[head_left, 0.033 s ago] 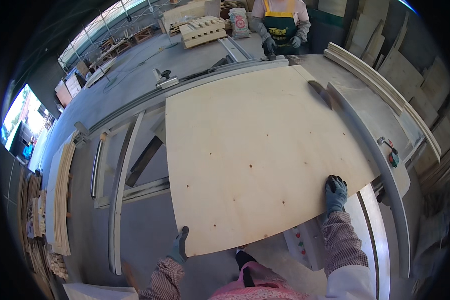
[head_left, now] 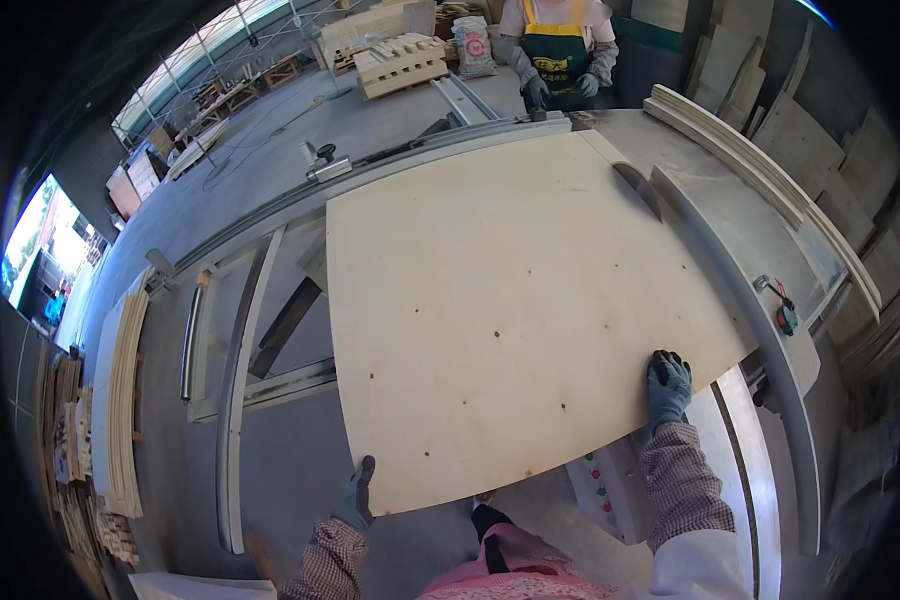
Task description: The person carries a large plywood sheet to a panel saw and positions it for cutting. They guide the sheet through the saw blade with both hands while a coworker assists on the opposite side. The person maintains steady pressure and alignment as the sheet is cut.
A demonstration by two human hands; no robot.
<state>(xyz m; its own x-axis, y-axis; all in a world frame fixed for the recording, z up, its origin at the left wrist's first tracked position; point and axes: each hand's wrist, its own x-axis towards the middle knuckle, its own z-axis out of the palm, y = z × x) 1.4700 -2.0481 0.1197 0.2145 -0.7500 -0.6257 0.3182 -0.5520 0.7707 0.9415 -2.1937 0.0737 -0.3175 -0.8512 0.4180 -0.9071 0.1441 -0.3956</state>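
Note:
A large pale plywood sheet [head_left: 510,320] with small dark knots lies across a sliding table saw. The curved saw blade or its guard [head_left: 638,190] stands at the sheet's far right, beside a long metal fence [head_left: 715,245]. At the sheet's near left corner, my left hand [head_left: 355,495], in a grey-blue glove with dark fingertips, grips the edge; some of its fingers are hidden. My right hand [head_left: 669,388], gloved alike, rests on top of the sheet by its near right edge, fingers stretched forward.
A co-worker in a green apron [head_left: 555,55] stands beyond the saw's far end. Long wooden strips [head_left: 730,150] lie right of the fence. The saw's open metal frame [head_left: 245,370] extends left. Stacked boards [head_left: 120,400] stand at far left; a pallet [head_left: 400,65] sits behind.

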